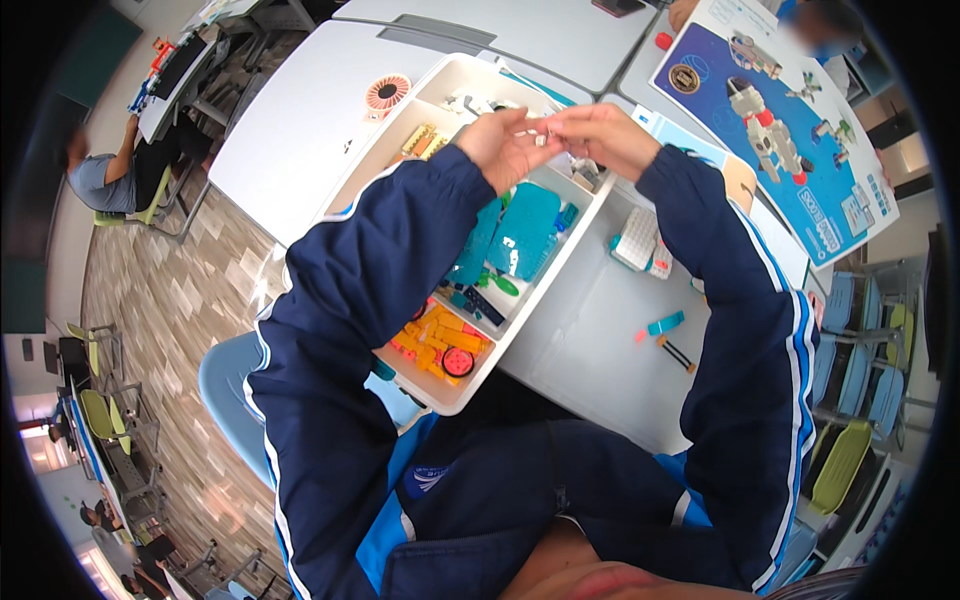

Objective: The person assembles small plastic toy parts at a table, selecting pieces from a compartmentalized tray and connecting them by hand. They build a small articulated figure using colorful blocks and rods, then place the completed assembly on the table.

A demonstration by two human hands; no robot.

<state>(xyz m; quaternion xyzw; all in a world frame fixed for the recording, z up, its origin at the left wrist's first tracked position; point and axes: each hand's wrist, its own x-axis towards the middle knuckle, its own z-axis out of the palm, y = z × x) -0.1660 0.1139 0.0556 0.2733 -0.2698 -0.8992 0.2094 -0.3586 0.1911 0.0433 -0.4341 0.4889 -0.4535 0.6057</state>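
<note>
Both hands meet above the far part of a white sorting tray (583, 232). My left hand (500, 150) is cupped with the palm turned up, and a small white building block (541, 140) rests at its fingers. My right hand (606, 136) comes in from the right, its thumb and fingertips pinched on the same small block. Below the hands, the tray's middle compartment holds teal plates (525, 230) and green and dark blue parts. Orange bricks (435, 340) and a pink-hubbed wheel (458, 362) fill the near compartment. White and grey pieces lie partly hidden under my hands.
A white block build (641, 243) stands on the grey table right of the tray, with a teal piece (665, 323) and a black-and-orange rod (677, 354) nearer. A round pink-and-white fan-like object (388, 93) lies left. A large blue printed box (775, 120) is at far right.
</note>
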